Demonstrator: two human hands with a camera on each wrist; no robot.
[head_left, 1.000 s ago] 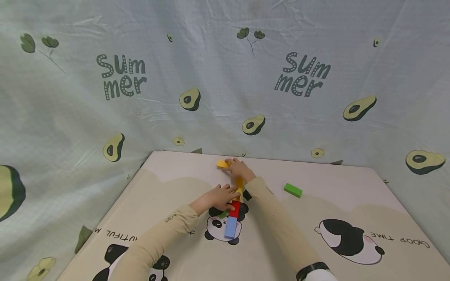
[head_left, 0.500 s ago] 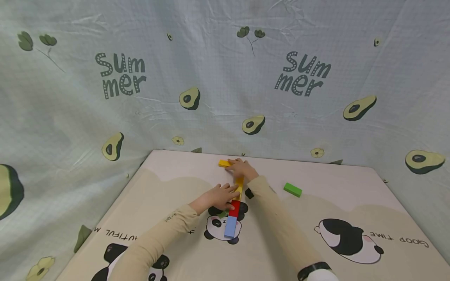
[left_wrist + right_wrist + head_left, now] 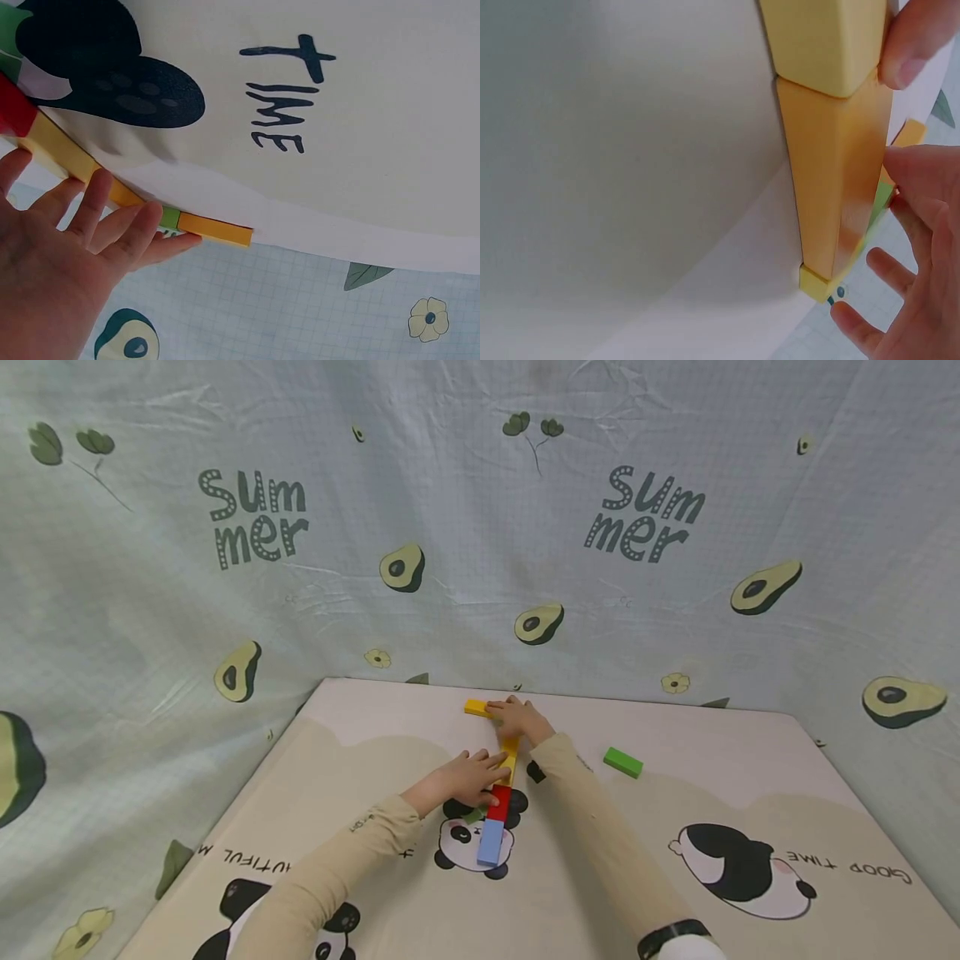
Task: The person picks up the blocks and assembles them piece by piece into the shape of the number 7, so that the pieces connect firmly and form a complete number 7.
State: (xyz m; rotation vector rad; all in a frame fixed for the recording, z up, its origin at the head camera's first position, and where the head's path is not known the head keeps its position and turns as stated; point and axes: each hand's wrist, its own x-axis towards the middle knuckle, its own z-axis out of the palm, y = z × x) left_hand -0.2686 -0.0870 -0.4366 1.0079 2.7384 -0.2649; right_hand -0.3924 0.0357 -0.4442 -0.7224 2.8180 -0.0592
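On the table a row of blocks runs away from me: a blue block (image 3: 491, 842), a red block (image 3: 498, 802), a yellow block (image 3: 64, 150) and an orange block (image 3: 821, 180). Beyond these, the row bends left through a green block (image 3: 170, 217) to another orange block (image 3: 477, 707). My left hand (image 3: 468, 778) lies along the row's left side, fingers extended, fingertips at the red and yellow blocks. My right hand (image 3: 522, 720) reaches over the far bend, fingers spread and mostly straight, fingertips at the far orange block's right end. It hides the bend in the head view.
A loose green block (image 3: 623, 762) lies to the right on the panda-printed tabletop (image 3: 675, 802). Just behind the far orange block is the table's back edge, with an avocado-print cloth (image 3: 465, 635) hanging beyond it.
My right hand has shifted slightly right, and the far orange block has moved slightly right with it. My left hand has stayed at the row. The head view has tilted slightly.
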